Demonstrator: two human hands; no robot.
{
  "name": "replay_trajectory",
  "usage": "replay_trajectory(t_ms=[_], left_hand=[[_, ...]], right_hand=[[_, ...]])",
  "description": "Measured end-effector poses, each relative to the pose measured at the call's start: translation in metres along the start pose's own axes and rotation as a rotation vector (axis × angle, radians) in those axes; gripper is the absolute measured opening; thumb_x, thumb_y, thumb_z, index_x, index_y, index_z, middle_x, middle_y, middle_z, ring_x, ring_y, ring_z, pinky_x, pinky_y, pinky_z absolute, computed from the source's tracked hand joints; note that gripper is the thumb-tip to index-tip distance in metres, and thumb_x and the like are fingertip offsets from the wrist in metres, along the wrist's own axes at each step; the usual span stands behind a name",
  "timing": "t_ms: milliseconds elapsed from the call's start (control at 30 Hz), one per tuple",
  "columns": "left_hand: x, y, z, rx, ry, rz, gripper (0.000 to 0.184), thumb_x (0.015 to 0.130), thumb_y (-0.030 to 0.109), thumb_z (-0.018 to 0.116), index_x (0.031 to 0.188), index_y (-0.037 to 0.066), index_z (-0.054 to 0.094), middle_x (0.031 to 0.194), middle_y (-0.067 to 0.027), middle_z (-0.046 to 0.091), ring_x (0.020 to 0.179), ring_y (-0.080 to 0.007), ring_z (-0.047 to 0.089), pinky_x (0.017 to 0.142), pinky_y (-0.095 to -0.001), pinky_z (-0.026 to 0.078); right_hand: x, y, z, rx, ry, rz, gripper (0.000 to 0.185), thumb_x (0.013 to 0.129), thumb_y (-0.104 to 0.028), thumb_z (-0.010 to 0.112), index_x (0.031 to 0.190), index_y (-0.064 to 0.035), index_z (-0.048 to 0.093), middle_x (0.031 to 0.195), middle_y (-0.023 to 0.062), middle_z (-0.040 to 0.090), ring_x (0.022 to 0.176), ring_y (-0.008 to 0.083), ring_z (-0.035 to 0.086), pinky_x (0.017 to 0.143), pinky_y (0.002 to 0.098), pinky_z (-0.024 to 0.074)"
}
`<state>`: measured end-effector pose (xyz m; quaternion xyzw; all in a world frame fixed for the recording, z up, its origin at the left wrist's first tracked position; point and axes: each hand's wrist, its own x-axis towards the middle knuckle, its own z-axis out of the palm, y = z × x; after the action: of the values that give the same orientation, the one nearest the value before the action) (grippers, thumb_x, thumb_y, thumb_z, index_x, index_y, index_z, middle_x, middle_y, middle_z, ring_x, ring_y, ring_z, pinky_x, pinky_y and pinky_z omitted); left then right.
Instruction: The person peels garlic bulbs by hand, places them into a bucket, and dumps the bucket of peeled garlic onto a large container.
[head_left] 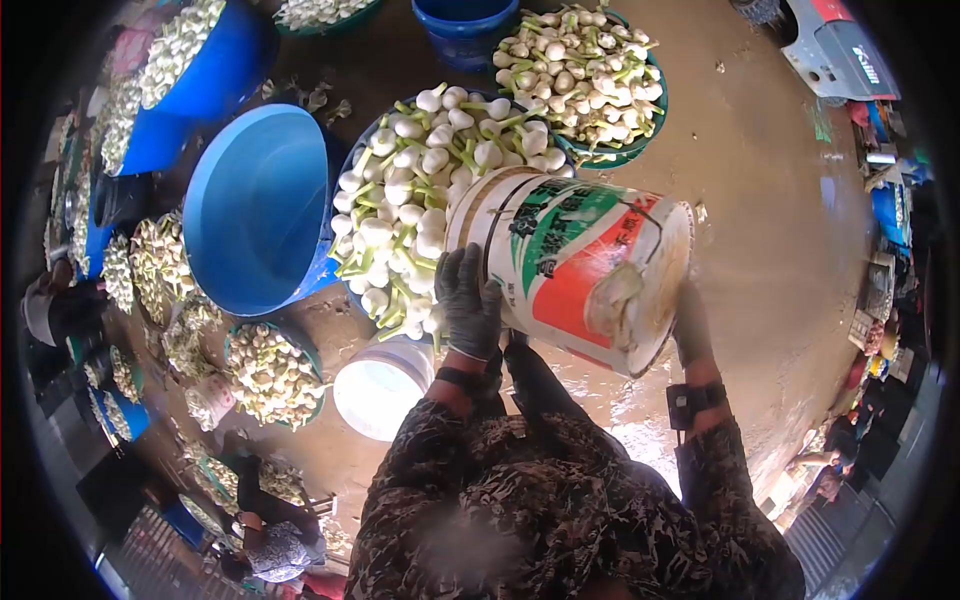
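A white plastic bucket (580,255) with green and red printing is tilted on its side in front of me, its mouth toward a heap of white garlic bulbs (410,190). The bulbs have green stems and fill a large round tub. My gloved left hand (468,300) grips the bucket near its rim, thumb along the wall. At the other end, my right hand (692,325) holds the bucket by its base, with most of its fingers hidden. Anything inside the bucket is out of sight.
A blue tub (255,210) leans tipped at the left. Below it stands a white bucket (382,390). More garlic sits in a green tub (580,85) and in a smaller one (272,375). A vehicle (835,50) is at upper right; a person (280,545) is at lower left.
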<state>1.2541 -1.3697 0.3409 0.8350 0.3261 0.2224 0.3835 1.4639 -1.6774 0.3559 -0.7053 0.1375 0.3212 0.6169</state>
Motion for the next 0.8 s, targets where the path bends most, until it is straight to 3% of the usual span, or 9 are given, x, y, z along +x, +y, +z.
replay_trajectory(t_ms=[100, 167, 233, 300, 367, 433, 500, 600, 800], left_hand=[[0.005, 0.008, 0.011, -0.176, 0.174, -0.131, 0.062, 0.084, 0.015, 0.059, 0.142, 0.005, 0.037, 0.139, -0.0208, 0.035, 0.131, -0.0383, 0.032, 0.111, -0.0467, 0.025], [0.008, -0.011, 0.015, -0.231, 0.307, -0.258, 0.056, 0.089, 0.011, 0.057, 0.140, 0.002, 0.036, 0.142, -0.0193, 0.031, 0.134, -0.0334, 0.031, 0.112, -0.0425, 0.025], [0.016, -0.021, 0.008, -0.072, 0.196, -0.332, 0.051, 0.091, 0.013, 0.054, 0.138, -0.001, 0.038, 0.142, -0.0211, 0.033, 0.133, -0.0345, 0.032, 0.111, -0.0426, 0.027], [0.013, -0.033, 0.014, 0.020, 0.060, -0.243, 0.048, 0.093, 0.017, 0.051, 0.135, -0.003, 0.041, 0.140, -0.0229, 0.037, 0.131, -0.0362, 0.034, 0.110, -0.0428, 0.027], [0.014, -0.033, 0.023, 0.005, 0.093, -0.244, 0.046, 0.094, 0.024, 0.050, 0.132, -0.003, 0.045, 0.136, -0.0236, 0.041, 0.130, -0.0376, 0.035, 0.109, -0.0447, 0.027], [0.014, -0.030, 0.023, -0.079, 0.080, -0.245, 0.050, 0.089, 0.030, 0.056, 0.127, -0.002, 0.049, 0.129, -0.0251, 0.047, 0.127, -0.0419, 0.038, 0.107, -0.0500, 0.028], [0.016, -0.039, 0.017, -0.164, 0.093, -0.217, 0.047, 0.089, 0.032, 0.053, 0.127, 0.003, 0.052, 0.130, -0.0221, 0.050, 0.126, -0.0405, 0.040, 0.107, -0.0500, 0.027], [0.043, -0.061, 0.001, -0.063, -0.067, -0.022, 0.042, 0.088, 0.031, 0.050, 0.127, 0.016, 0.058, 0.135, -0.0115, 0.050, 0.128, -0.0370, 0.038, 0.110, -0.0495, 0.023], [0.104, -0.081, 0.000, 0.384, -0.226, 0.167, 0.045, 0.078, 0.027, 0.060, 0.122, 0.024, 0.060, 0.136, -0.0124, 0.044, 0.132, -0.0387, 0.033, 0.109, -0.0591, 0.020]], right_hand=[[-0.041, -0.040, 0.010, -0.239, 0.211, -0.082, 0.069, 0.093, -0.054, 0.051, 0.142, -0.0070, 0.038, 0.140, 0.0085, 0.045, 0.124, 0.0231, 0.047, 0.100, 0.0384, 0.0394], [-0.098, -0.104, 0.072, -0.385, 0.162, -0.393, 0.080, 0.089, -0.064, 0.049, 0.142, -0.0052, 0.036, 0.137, 0.0114, 0.046, 0.123, 0.0257, 0.047, 0.102, 0.0404, 0.0368], [-0.137, -0.135, 0.103, -0.628, 0.057, -0.514, 0.081, 0.087, -0.064, 0.052, 0.140, -0.0045, 0.038, 0.132, 0.0118, 0.048, 0.120, 0.0252, 0.048, 0.101, 0.0394, 0.0371], [-0.157, -0.126, 0.125, -0.865, -0.039, -0.601, 0.070, 0.081, -0.052, 0.069, 0.124, -0.0027, 0.046, 0.111, 0.0091, 0.054, 0.105, 0.0216, 0.054, 0.095, 0.0365, 0.0413], [-0.152, -0.115, 0.138, -1.069, 0.137, -0.553, 0.048, 0.081, -0.034, 0.076, 0.107, -0.0046, 0.049, 0.100, 0.0061, 0.054, 0.093, 0.0160, 0.054, 0.085, 0.0324, 0.0447], [-0.128, -0.103, 0.123, -0.987, 0.246, -0.541, 0.028, 0.088, -0.025, 0.069, 0.089, -0.0072, 0.048, 0.075, 0.0042, 0.052, 0.068, 0.0125, 0.047, 0.064, 0.0305, 0.0443], [-0.109, -0.095, 0.095, -0.909, 0.296, -0.498, 0.030, 0.091, -0.031, 0.064, 0.085, -0.0062, 0.050, 0.066, 0.0037, 0.049, 0.062, 0.0127, 0.044, 0.059, 0.0320, 0.0426], [-0.101, -0.101, 0.087, -0.950, 0.320, -0.528, 0.036, 0.095, -0.037, 0.057, 0.081, -0.0046, 0.050, 0.064, 0.0050, 0.048, 0.062, 0.0122, 0.042, 0.057, 0.0317, 0.0409], [-0.094, -0.107, 0.067, -0.964, 0.296, -0.519, 0.040, 0.097, -0.038, 0.054, 0.078, -0.0028, 0.052, 0.065, 0.0050, 0.049, 0.065, 0.0114, 0.042, 0.059, 0.0320, 0.0417]])
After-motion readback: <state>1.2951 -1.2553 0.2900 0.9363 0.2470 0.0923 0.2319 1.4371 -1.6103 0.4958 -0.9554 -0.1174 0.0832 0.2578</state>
